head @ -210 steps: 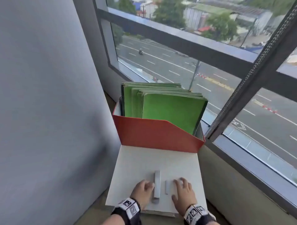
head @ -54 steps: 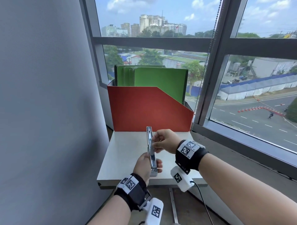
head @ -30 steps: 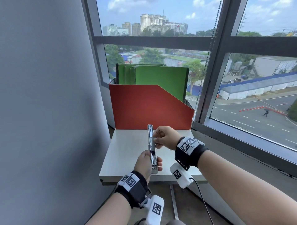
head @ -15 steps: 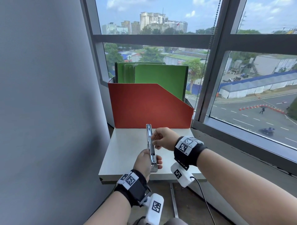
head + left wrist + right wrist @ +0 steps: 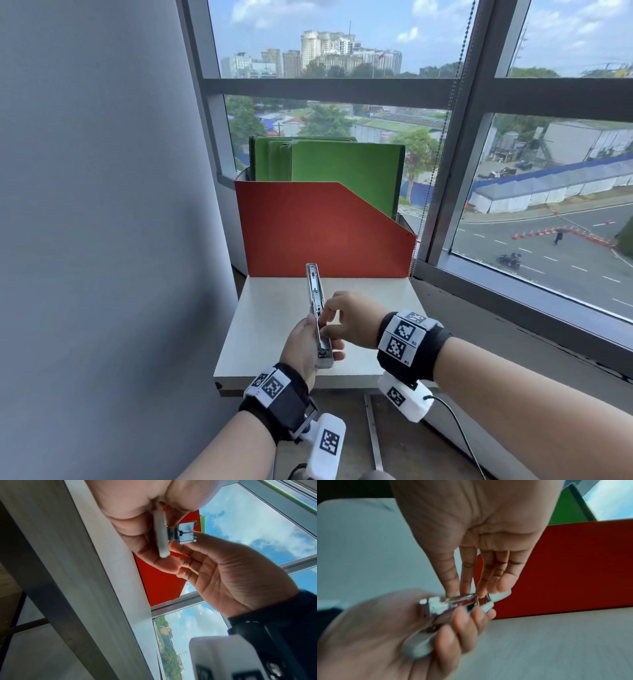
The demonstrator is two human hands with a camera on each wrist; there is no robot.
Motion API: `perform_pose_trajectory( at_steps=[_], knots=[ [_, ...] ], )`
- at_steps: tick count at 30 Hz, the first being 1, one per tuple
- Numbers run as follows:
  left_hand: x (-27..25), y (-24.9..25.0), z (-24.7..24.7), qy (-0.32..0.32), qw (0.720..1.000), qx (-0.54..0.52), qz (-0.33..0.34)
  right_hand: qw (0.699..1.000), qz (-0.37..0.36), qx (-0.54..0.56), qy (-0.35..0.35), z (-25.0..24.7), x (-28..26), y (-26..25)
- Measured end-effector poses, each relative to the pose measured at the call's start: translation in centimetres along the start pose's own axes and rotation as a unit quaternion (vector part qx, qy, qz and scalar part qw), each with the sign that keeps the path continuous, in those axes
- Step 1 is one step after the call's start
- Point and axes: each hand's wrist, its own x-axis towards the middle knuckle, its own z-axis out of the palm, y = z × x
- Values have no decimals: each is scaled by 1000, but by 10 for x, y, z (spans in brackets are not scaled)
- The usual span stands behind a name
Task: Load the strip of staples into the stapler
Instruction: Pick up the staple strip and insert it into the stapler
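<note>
A white stapler is folded open into one long bar above the small white table. My left hand grips its near end, fingers curled round the white body. The shiny metal magazine faces right. My right hand reaches in from the right; its thumb and forefinger pinch a thin silver strip of staples at the magazine rail. In the blurred right wrist view the strip is hard to tell from the rail.
A red file box holding green folders stands at the back of the table. A grey wall is close on the left. A window with a sill runs along the right.
My right hand has slid down the stapler from its middle toward the near end, and its fingers have uncurled. The left hand keeps its hold and sits slightly lower.
</note>
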Motion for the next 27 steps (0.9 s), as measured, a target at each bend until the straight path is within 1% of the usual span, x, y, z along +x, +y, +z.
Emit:
perform_pose_trajectory(
  at_steps=[1, 3, 4, 5, 8, 11, 14, 15, 16, 19, 22, 27],
  knots=[
    [-1, 0, 1, -5, 1000, -9, 2, 1000, 2, 20, 2, -6, 2, 1],
    [-1, 0, 2, -10, 1000, -19, -1, 997, 15, 69, 43, -20, 11, 9],
    [-2, 0, 3, -11, 1000, -14, -4, 993, 33, 91, 67, -23, 15, 14],
    [-3, -1, 4, -13, 1000, -6, -7, 990, 56, 107, 75, -23, 19, 20],
    [-8, -3, 8, -40, 999, 1, -13, 978, 132, 155, 38, -9, 30, 33],
    [-13, -5, 13, -63, 998, -8, -19, 942, 190, 271, 61, 5, 42, 39],
    [-15, -5, 14, -80, 996, -10, -23, 905, 209, 363, 80, 12, 48, 44],
    [-15, -5, 13, -85, 996, -4, -26, 897, 210, 380, 80, 13, 49, 45],
    [-15, -5, 11, -91, 995, 4, -30, 896, 208, 384, 80, 12, 49, 46],
    [-12, -4, 7, -101, 994, 23, -44, 915, 186, 349, 83, 6, 48, 48],
    [-11, -3, 8, -101, 993, 31, -54, 925, 154, 333, 95, 0, 45, 48],
    [-10, -1, 13, -87, 994, 21, -60, 952, 76, 253, 156, -10, 36, 46]
  ],
)
